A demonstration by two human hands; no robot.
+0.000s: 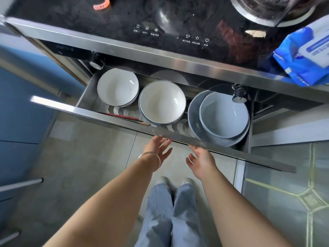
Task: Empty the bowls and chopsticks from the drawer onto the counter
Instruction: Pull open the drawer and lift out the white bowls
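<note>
Drawer front (89, 113): brushed steel, dull sheen. White bowls (162, 102): glazed ceramic, glossy. Grey bowls (224, 114): smooth, softer satin finish. Chopsticks (124, 119): dark, lacquered look. Cooktop (178, 20): black glass, mirror-shiny. My bangle (151, 157): polished metal. Blue packet (300, 56): slick plastic.

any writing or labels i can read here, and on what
Nothing can be read for certain.
Cooktop touch panel: two rows of icons with small captions, too small and blurred to quote.
Blue and white packet: printed lines on its white label, blurred.
Bowls, chopsticks, drawer front: no text visible.
</note>
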